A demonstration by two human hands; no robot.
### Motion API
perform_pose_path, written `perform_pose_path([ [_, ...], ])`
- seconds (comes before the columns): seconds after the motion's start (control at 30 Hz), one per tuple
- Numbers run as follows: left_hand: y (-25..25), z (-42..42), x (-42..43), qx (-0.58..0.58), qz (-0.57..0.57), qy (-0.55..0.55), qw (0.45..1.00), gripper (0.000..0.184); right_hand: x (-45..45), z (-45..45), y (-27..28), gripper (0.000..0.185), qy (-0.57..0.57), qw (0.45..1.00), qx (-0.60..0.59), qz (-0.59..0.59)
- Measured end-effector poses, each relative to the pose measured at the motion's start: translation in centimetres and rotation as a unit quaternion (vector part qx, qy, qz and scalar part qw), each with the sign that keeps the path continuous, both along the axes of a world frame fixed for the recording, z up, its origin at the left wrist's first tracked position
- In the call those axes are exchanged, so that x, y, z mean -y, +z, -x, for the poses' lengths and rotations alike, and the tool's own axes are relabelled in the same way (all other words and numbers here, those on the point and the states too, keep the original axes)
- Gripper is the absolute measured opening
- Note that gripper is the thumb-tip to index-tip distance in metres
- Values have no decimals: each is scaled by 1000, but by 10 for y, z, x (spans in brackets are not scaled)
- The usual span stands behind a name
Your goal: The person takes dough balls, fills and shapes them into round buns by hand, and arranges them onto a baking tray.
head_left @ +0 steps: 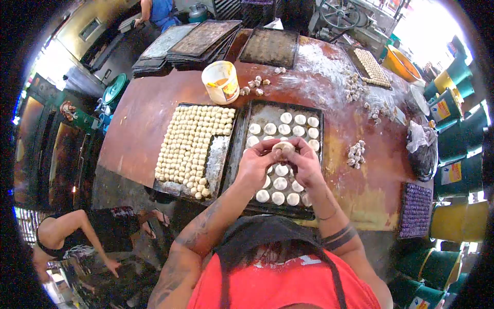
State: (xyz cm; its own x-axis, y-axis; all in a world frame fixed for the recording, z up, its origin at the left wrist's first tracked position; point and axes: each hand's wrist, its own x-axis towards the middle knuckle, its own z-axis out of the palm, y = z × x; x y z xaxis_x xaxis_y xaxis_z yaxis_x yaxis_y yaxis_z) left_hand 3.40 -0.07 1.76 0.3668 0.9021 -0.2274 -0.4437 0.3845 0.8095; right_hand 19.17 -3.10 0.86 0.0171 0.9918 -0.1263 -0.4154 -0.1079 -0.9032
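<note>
Between the fingertips of both hands is a small round piece of pale dough (283,148). My left hand (256,164) pinches its left side and my right hand (305,162) its right side, thumbs pressed at the near edge. Below my hands lies a dark baking tray (248,202) with rows of flattened white dough rounds (280,184); my hands hide its middle. Just left of it, another tray (218,157) carries many small yellowish dough balls (186,141), with bare metal showing at its right side.
A white bucket (220,82) stands beyond the trays. Stacked trays (203,41) sit at the far left. Dough clumps (356,154) lie to the right, near a black plastic bag (422,152). A tray of purple pieces (416,210) is at the right edge. Another person (77,229) is at lower left.
</note>
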Motion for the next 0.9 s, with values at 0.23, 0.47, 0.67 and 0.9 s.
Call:
perform_pose_path([
  [0.23, 3, -4, 0, -230, -350, 81, 905, 15, -2, 20, 25, 23, -161, 962, 194, -104],
  [0.47, 8, 10, -30, 74, 84, -38, 993, 36, -8, 7, 25, 43, -109, 765, 570, -278],
  [0.67, -3, -1, -26, 45, 32, -165, 985, 33, -35, -13, 27, 38, 52, 801, 475, -362],
  [0.9, -27, -8, -32, 6, 156, -63, 986, 33, -26, 11, -31, 35, -96, 901, 391, -159],
])
